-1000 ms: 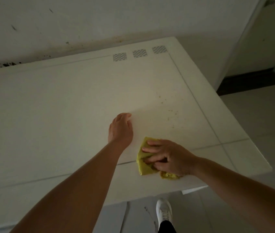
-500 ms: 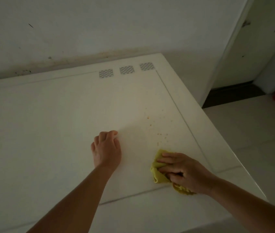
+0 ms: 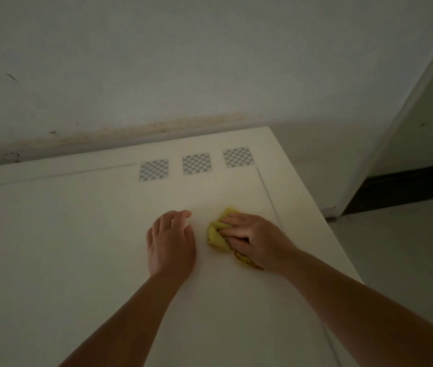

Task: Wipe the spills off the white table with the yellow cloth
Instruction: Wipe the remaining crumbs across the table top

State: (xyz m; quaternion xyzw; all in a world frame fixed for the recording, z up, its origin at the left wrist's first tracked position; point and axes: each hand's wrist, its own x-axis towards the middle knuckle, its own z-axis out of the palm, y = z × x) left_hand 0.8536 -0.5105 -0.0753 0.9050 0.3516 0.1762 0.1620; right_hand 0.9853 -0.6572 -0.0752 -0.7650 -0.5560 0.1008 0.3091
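Cloth first: your right hand (image 3: pixel 256 238) presses the yellow cloth (image 3: pixel 218 234) flat on the white counter (image 3: pixel 77 247), toward its right side, fingers curled over the bunched fabric so the grip is clamped on it. Your left hand (image 3: pixel 170 242) rests palm-down just left of the cloth, fingers loosely apart, holding nothing. Three checkered squares (image 3: pixel 197 163) sit in a row at the far edge, near the stained wall (image 3: pixel 183 62).
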